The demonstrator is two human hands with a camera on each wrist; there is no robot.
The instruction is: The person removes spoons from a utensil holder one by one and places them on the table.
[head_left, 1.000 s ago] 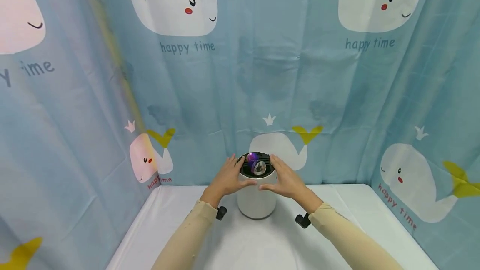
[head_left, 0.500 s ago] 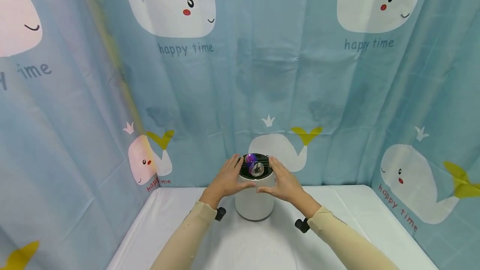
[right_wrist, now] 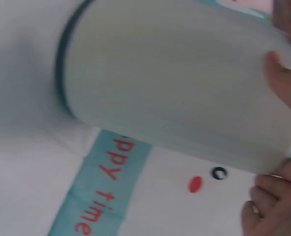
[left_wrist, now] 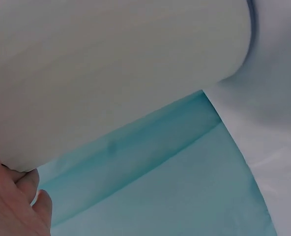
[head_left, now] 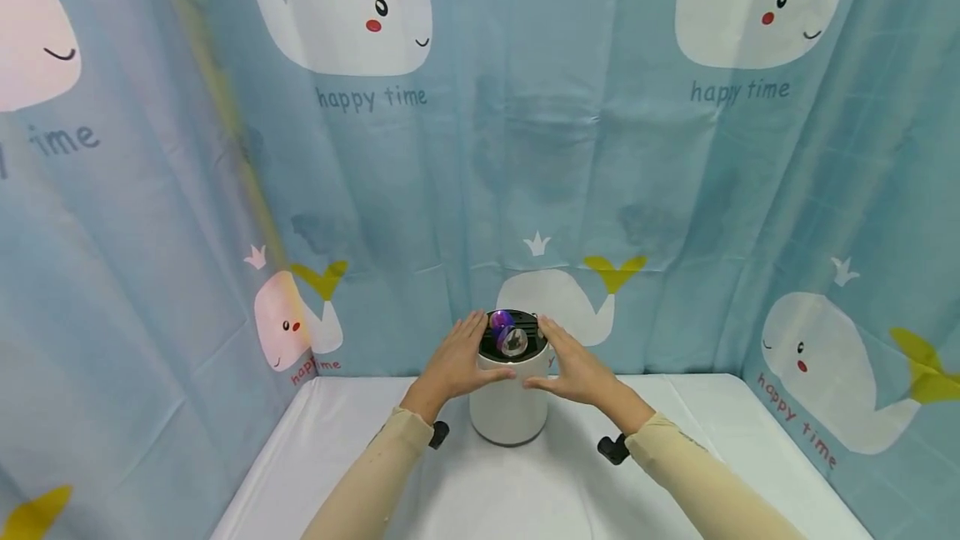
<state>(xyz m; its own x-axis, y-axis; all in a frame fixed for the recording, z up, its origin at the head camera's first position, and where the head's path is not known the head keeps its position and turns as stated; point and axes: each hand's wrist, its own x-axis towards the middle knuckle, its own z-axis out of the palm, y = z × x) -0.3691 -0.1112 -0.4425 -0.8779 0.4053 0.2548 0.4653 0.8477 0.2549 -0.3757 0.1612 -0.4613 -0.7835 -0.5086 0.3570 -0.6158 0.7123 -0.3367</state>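
A white cylinder (head_left: 510, 415) with a dark rim at its base stands upright on the table. Its black slatted top (head_left: 536, 347) bears a shiny purple ball (head_left: 501, 321) and a clear, domed piece (head_left: 514, 342) in front of it. My left hand (head_left: 457, 363) holds the upper left side, thumb across the front. On the opposite side my right hand (head_left: 581, 373) curves round the upper wall, its thumb also at the front. Curled fingers (left_wrist: 30, 184) lie by the cylinder's upper edge in the left wrist view. The right wrist view shows bent fingers (right_wrist: 271, 191) at its side.
A white cloth (head_left: 360, 457) covers the table. Blue curtains (head_left: 525, 148) printed with whales close in the back and both sides, right behind the cylinder. A small black device (head_left: 613, 448) sits at the right wrist and another black device (head_left: 439, 434) at the left.
My right hand has shifted slightly right, so the gap between the thumbs is a little wider. The cylinder stays upright between both hands; the head view has tilted slightly.
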